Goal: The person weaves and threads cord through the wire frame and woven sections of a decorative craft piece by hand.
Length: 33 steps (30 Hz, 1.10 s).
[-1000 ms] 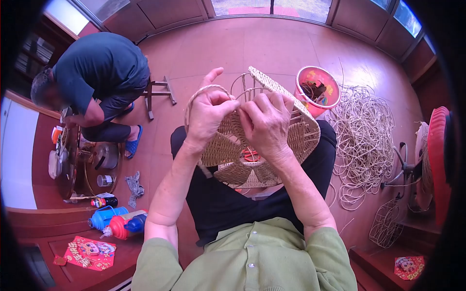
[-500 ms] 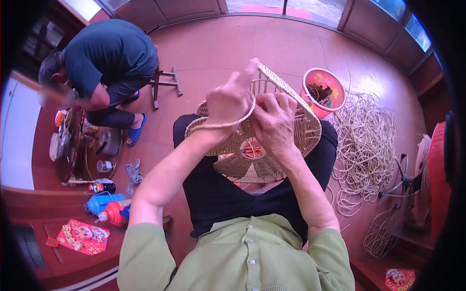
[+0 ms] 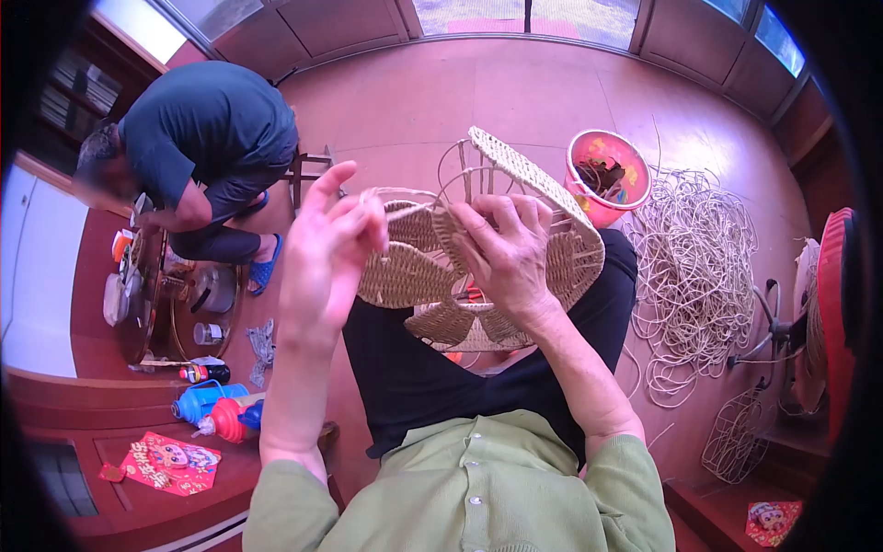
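Observation:
A petal-shaped woven basket [image 3: 400, 276] of straw-coloured cord over a wire frame rests tilted over my lap. My right hand [image 3: 509, 253] is closed on it, thumb and fingers pinching a wrapped part of the frame near the middle. To the left, my left hand [image 3: 333, 244] is raised, index finger pointing up and the other fingers curled around a strand of cord [image 3: 405, 192]. That strand runs from these fingers to the frame beside my right hand. Bare wire ribs show at the basket's upper part. Some red-handled tool [image 3: 474, 293] is partly visible through the basket.
A large heap of loose cord [image 3: 694, 276] lies on the floor at right, beside a red bucket [image 3: 595, 213] with scraps inside. At left another person [image 3: 216, 138] bends over a low round table [image 3: 175, 317]. Flasks [image 3: 207, 402] stand near my left elbow. A wire frame [image 3: 733, 442] lies lower right.
My left hand has moved left and down from above the basket, and the cord loop that lay around its wrist is drawn out to a narrow strand. My right hand stays on the basket.

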{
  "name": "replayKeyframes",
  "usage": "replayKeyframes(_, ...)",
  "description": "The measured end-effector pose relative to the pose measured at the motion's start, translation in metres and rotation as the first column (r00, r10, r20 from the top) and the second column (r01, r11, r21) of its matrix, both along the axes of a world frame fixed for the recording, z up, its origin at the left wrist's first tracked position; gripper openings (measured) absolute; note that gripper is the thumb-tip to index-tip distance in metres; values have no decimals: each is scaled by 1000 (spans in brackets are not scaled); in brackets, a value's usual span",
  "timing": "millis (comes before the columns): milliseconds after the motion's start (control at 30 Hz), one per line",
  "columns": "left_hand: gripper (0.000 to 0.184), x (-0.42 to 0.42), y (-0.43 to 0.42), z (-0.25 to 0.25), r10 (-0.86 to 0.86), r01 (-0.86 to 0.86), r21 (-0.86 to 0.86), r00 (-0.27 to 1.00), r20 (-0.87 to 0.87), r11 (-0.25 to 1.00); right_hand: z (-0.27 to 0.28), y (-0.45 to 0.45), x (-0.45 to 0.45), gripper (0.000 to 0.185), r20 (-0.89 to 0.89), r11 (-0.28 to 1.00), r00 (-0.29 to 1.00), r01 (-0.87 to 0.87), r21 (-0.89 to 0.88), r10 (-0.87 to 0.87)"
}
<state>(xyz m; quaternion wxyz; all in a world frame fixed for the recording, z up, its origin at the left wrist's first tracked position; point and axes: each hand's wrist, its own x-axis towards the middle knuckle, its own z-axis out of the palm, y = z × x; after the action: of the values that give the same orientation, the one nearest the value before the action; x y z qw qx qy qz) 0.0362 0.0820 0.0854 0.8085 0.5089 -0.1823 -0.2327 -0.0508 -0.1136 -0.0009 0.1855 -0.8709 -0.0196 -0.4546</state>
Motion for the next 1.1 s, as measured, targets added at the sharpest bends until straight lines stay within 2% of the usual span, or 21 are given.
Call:
replayKeyframes(100, 66, -67, 11, 30, 22, -121, 247, 929, 369, 962, 7, 18, -3, 34, 76, 998, 996, -57, 11, 56)
replayKeyframes(133, 70, -78, 15, 32, -110, -159, 393, 807, 581, 906, 9, 32, -4, 33, 55, 982, 984, -173, 78, 169)
replayKeyframes(167, 71, -75, 22, 31, -320, -28, 454, 670, 670, 891, 9, 41, -8, 32, 43, 946, 957, -289, 144, 285)
replayKeyframes(267, 64, -52, 23, 18, -129, 85, 173, 958, 257, 981, 8, 54, -25, 21, -34, 914, 920, -382, 134, 390)
replayKeyframes(333, 64, -14, 1, 0, 81, -215, 286, 905, 418, 934, -8, 53, -31, 22, -112, 907, 903, -403, 119, 416)
replayKeyframes(367, 69, 4, -5, -13, -12, -179, 358, 882, 472, 916, -17, 52, -31, 23, -190, 903, 883, -418, 99, 429)
replayKeyframes(433, 75, 18, -22, -32, -171, 68, 360, 950, 262, 930, -25, 58, -36, 20, -176, 909, 894, -415, 23, 413)
replayKeyframes(500, 76, 31, -30, -49, -258, 189, 349, 953, 161, 918, -19, 65, -48, 23, -285, 841, 799, -538, 53, 529)
replayKeyframes(533, 76, 30, -31, -49, -260, 192, 344, 952, 164, 919, -7, 66, -50, 23, -185, 832, 812, -549, 82, 554)
replayKeyframes(600, 75, 27, -29, -48, -165, 154, 124, 983, 77, 980, 29, 55, -60, 23, -116, 827, 819, -552, 109, 562)
replayKeyframes(667, 76, 31, -28, -50, -166, 154, 109, 980, 106, 982, 56, 46, -73, 23, -37, 789, 791, -603, 122, 610)
replayKeyframes(767, 78, 31, -31, -50, -189, 175, 128, 976, 110, 976, 48, 54, -85, 24, -75, 754, 751, -648, 108, 656)
replayKeyframes(833, 79, 30, -30, -53, -189, 109, 285, 945, 268, 952, 46, 39, -88, 23, -110, 722, 716, -667, 182, 689)
replayKeyframes(867, 81, 31, -30, -55, -182, 121, 258, 957, 227, 958, 57, 22, -90, 18, -90, 730, 732, -647, 219, 675)
replayKeyframes(900, 81, 28, -30, -55, -171, 114, 248, 960, 224, 962, 58, 12, -89, 15, 65, 698, 811, -538, 472, 581)
replayKeyframes(933, 80, 25, -30, -52, -169, 119, 226, 961, 218, 967, 60, 2, -88, 27, 241, 552, 865, -472, 688, 440)
replayKeyframes(967, 79, 22, -30, -50, -174, 129, 206, 961, 217, 970, 67, -18, -76, 42, 178, 556, 958, -277, 783, 227)
replayKeyframes(1000, 79, 21, -31, -54, -177, 132, 204, 959, 219, 970, 63, -27, -55, 43, 257, 420, 955, -295, 858, 145)
replayKeyframes(1033, 76, 20, -33, -60, -108, 29, 259, 948, 298, 966, 54, -29, -46, 43, 262, 422, 954, -299, 856, 144)
replayKeyframes(1067, 72, 19, -35, -64, -41, -82, 303, 925, 378, 949, 43, -30, -37, 37, 187, 520, 952, -289, 804, 241)
replayKeyframes(1100, 72, 14, -37, -62, -40, -84, 304, 924, 380, 949, 41, -20, -35, 31, 83, 607, 955, -246, 756, 285)
